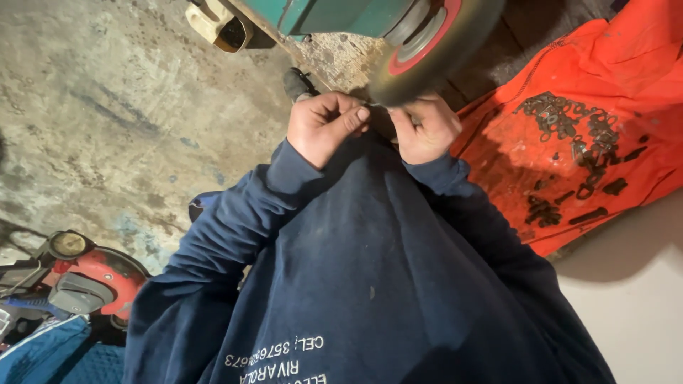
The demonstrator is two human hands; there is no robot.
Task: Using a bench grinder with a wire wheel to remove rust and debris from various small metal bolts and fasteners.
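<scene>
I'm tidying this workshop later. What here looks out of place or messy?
Dark metal rings and small parts lie scattered loose on a crumpled orange cloth on the floor, rather than in a container. Nothing else stands out.

Showing as matt navy knit cloth on the sleeves (249, 213); looking dull and gritty around the grinding wheel (434, 50), with a glossy red hub; lying creased and grease-stained, the orange cloth (626, 64), carrying dark, oily metal parts (569, 135); appearing rough, mottled and scuffed across the concrete floor (107, 107).
</scene>
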